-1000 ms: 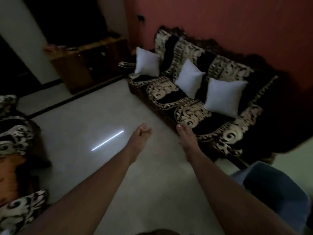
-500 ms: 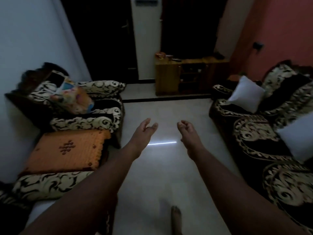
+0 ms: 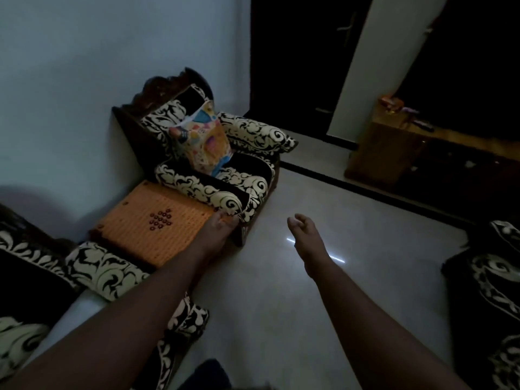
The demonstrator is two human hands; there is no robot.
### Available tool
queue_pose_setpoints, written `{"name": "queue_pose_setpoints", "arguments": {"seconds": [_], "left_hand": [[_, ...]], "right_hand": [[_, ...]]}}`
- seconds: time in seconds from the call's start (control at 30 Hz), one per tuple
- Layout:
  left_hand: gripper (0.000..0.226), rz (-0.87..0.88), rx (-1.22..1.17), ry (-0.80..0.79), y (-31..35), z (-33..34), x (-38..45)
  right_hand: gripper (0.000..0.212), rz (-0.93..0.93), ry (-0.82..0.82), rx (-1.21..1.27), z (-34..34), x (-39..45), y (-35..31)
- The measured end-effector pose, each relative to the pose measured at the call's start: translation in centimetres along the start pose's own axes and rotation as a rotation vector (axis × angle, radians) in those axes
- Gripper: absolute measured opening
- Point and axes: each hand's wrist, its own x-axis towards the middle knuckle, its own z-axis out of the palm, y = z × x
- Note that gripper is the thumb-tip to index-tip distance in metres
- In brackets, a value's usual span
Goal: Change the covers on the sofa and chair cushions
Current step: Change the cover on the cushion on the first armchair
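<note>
The room is dim and much of it sinks into shadow. The left hand [image 3: 216,229] reaches out toward ten o'clock, over the near corner of an orange stool [image 3: 152,223]; its fingertips lie against the stool's edge and the scrolled armrest beside it, and the gloom hides whether they touch either, though they look loosely bent and empty. The right hand [image 3: 305,235] hangs over the pale floor [image 3: 281,305] near centre, fingers loosely curled, holding nothing. At eleven o'clock stands a patterned armchair [image 3: 222,170] against the wall, with a colourful cushion [image 3: 204,143] propped upright on its seat against the backrest. A second patterned chair [image 3: 92,268] at eight o'clock is cut off by the frame. At three to four o'clock only a dark strip of the sofa [image 3: 495,282] shows. A wooden cabinet [image 3: 394,147] sits at two o'clock, the items on top too blurred to name.
</note>
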Motion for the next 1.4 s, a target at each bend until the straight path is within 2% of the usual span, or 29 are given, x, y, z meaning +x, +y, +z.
{"name": "queue_pose_setpoints", "arguments": {"seconds": [0.17,0.33,0.5,0.8,1.13,1.4], "left_hand": [[0.067,-0.066,-0.012,0.070,-0.9,-2.7,9.2],[0.064,-0.163,-0.109,0.087,-0.7,-5.3,19.1],[0.072,-0.204,-0.103,0.046,0.8,-8.9,27.2],[0.075,-0.232,-0.095,0.139,5.2,-10.9,40.1],[0.082,-0.265,-0.151,0.333,9.3,-10.1,51.5],[0.066,-0.257,-0.199,0.440,10.5,-14.4,57.9]], "right_hand": [[0.059,0.034,-0.077,-0.093,3.2,9.7,-1.0],[0.060,0.069,-0.084,-0.159,6.6,18.5,-3.5],[0.058,0.068,-0.101,-0.198,9.6,26.4,-7.8],[0.057,0.085,-0.214,-0.171,13.8,41.6,-11.6],[0.062,0.123,-0.411,-0.204,17.0,58.1,-15.2],[0.059,0.128,-0.467,-0.239,24.1,66.2,-18.8]]}}
